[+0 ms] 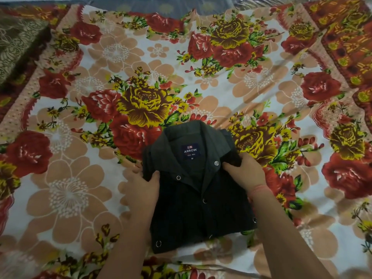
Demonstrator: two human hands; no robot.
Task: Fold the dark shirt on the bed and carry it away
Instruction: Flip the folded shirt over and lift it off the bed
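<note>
Folded dark shirt (198, 200) lower centre on floral bedsheet (84, 81), collar up. Left hand (144, 183) and right hand (246, 172) pinch its shoulders.

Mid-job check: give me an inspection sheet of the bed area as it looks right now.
Surface: floral bedsheet, a few creases, covering the bed.
Job's things: dark shirt folded into a compact rectangle, collar and label up, lying on the sheet.
Clutter: brown patterned cushion at far left.
Hands: left hand grips the shirt's left shoulder; right hand grips the right shoulder.
Cables: nothing seen.
Surroundings: orange patterned cloth at far right.
</note>
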